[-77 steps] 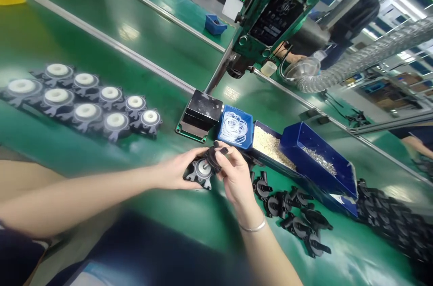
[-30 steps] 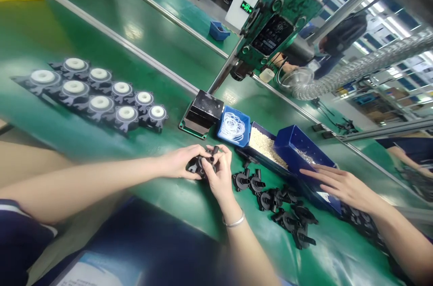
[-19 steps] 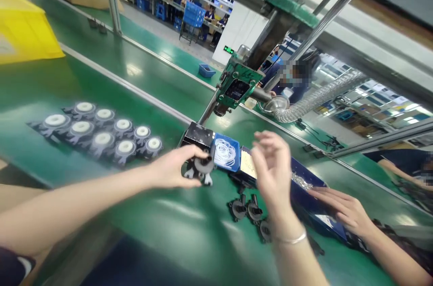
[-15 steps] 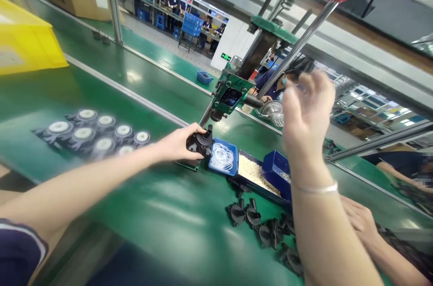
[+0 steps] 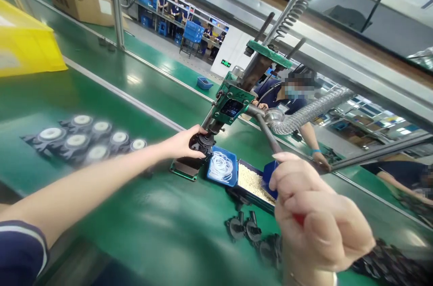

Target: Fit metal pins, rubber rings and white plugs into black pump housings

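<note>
My left hand [image 5: 181, 144] holds a black plastic housing [image 5: 203, 143] under the ram of a green hand press [image 5: 233, 101], thumb and fingers on either side of it. The ram's lower end meets the top of the housing, which sits over the press base [image 5: 184, 169]. My right hand [image 5: 321, 214] is closed round the end of the press lever [image 5: 267, 135], low on the right. A bit of the lever's red knob [image 5: 299, 219] shows between the fingers.
Beside the press stand a blue tray [image 5: 221, 182] of white rings, a box [image 5: 257, 196] of small beige pieces and a blue bin [image 5: 269, 172]. Black housings [image 5: 237, 227] lie nearer me. Parts with white discs [image 5: 77, 140] and a yellow crate [image 5: 30, 49] are left. A co-worker [image 5: 277, 92] sits opposite.
My right hand, open and raised before, has closed on the lever knob and come down with it. The ram has lowered onto the housing, which my left hand still holds.
</note>
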`<state>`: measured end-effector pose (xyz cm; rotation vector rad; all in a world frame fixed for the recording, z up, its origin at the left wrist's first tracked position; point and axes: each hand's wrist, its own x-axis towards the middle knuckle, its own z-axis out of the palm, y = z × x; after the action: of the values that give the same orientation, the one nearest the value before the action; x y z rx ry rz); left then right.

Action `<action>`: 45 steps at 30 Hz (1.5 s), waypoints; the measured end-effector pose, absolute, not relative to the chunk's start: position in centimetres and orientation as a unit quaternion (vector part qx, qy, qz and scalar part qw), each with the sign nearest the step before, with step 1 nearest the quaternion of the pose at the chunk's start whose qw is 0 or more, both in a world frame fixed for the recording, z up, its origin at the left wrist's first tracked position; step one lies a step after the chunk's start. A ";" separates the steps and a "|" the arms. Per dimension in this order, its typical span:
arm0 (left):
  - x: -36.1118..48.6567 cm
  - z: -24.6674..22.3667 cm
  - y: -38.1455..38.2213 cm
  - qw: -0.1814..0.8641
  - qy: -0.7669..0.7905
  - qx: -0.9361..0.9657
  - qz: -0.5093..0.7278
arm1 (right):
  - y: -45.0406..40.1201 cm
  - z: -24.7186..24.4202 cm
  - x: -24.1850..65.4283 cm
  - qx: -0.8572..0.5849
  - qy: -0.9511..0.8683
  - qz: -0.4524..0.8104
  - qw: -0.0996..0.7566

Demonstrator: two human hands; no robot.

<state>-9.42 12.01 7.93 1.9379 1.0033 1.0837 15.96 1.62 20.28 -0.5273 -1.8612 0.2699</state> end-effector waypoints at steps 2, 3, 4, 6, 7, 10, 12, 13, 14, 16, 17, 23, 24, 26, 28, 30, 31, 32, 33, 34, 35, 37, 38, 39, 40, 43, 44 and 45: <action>-9.4 7.6 12.1 0.346 0.387 0.745 0.419 | 1.6 18.5 15.1 -0.201 -0.779 0.087 0.588; -9.3 7.4 12.2 0.346 0.389 0.744 0.419 | 1.7 17.9 14.7 -0.197 -0.770 0.075 0.602; -9.3 7.2 12.2 0.345 0.392 0.743 0.419 | 1.8 17.5 14.2 -0.199 -0.762 0.068 0.612; -9.3 7.0 12.4 0.340 0.398 0.741 0.420 | 2.1 17.2 13.7 -0.202 -0.756 0.059 0.620; -9.3 6.9 12.5 0.337 0.401 0.741 0.421 | 2.2 17.4 13.6 -0.199 -0.757 0.057 0.619; -9.4 6.9 12.7 0.335 0.407 0.734 0.428 | 2.4 19.0 13.8 -0.163 -0.777 0.063 0.605; -9.3 7.0 12.1 0.340 0.419 0.724 0.431 | 2.4 21.2 14.0 -0.138 -0.779 0.089 0.605; -9.2 7.0 11.4 0.338 0.428 0.719 0.432 | 2.5 22.5 14.1 -0.135 -0.777 0.112 0.605; -9.0 6.8 10.4 0.332 0.437 0.717 0.430 | 2.7 23.9 14.2 -0.141 -0.774 0.136 0.603; -8.3 5.9 7.7 0.310 0.449 0.722 0.425 | 3.3 26.3 14.9 -0.160 -0.768 0.158 0.599; -7.8 5.2 6.1 0.308 0.445 0.732 0.414 | 3.9 27.1 15.7 -0.176 -0.770 0.148 0.595; -3.6 -0.9 -0.8 0.376 0.392 0.778 0.316 | 9.2 22.9 25.7 -0.543 -0.779 0.012 0.312; -3.0 -1.6 -1.1 0.371 0.385 0.786 0.312 | 10.0 21.2 27.9 -0.636 -0.748 0.021 0.190; -2.4 -2.5 -1.2 0.348 0.368 0.802 0.317 | 11.2 17.9 32.1 -0.707 -0.700 0.032 0.098; -2.1 -2.8 -0.9 0.324 0.348 0.817 0.326 | 11.9 15.3 35.5 -0.759 -0.649 0.041 0.036; -1.8 -2.7 -0.6 0.313 0.337 0.824 0.333 | 12.4 13.4 38.0 -0.791 -0.610 0.049 -0.006; -1.5 -2.6 -0.5 0.311 0.334 0.825 0.333 | 12.6 12.7 38.8 -0.799 -0.598 0.053 -0.019; -1.2 -2.6 -0.5 0.310 0.332 0.826 0.332 | 12.9 12.1 39.4 -0.803 -0.593 0.057 -0.027; -0.8 -2.6 -0.5 0.310 0.330 0.828 0.331 | 13.1 11.6 39.9 -0.803 -0.591 0.062 -0.029; -0.4 -2.6 -0.5 0.309 0.328 0.829 0.330 | 13.4 11.2 40.2 -0.802 -0.593 0.066 -0.028; 0.1 -2.7 -0.6 0.309 0.327 0.831 0.329 | 13.6 10.8 40.5 -0.799 -0.596 0.071 -0.023; 1.0 -3.0 -0.7 0.305 0.325 0.833 0.328 | 13.8 10.2 40.9 -0.793 -0.603 0.083 -0.001; 1.3 -3.3 -0.8 0.302 0.323 0.835 0.328 | 13.9 9.9 41.2 -0.790 -0.606 0.090 0.015; 1.6 -3.6 -0.8 0.297 0.319 0.838 0.328 | 13.8 9.6 41.4 -0.788 -0.607 0.099 0.036; 1.7 -3.9 -0.9 0.291 0.315 0.841 0.328 | 13.7 9.4 41.7 -0.785 -0.607 0.108 0.060; 2.0 -4.8 -0.9 0.272 0.308 0.848 0.334 | 13.1 8.9 42.7 -0.777 -0.595 0.145 0.149; 2.0 -5.0 -0.9 0.269 0.308 0.848 0.336 | 12.9 8.9 43.0 -0.773 -0.587 0.158 0.183; 2.0 -5.0 -1.0 0.268 0.308 0.848 0.337 | 12.7 9.0 43.2 -0.767 -0.578 0.171 0.219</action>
<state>1.97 -0.97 -5.05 2.2895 0.8302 0.9102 43.17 12.72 9.05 -2.1231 -1.5981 0.4730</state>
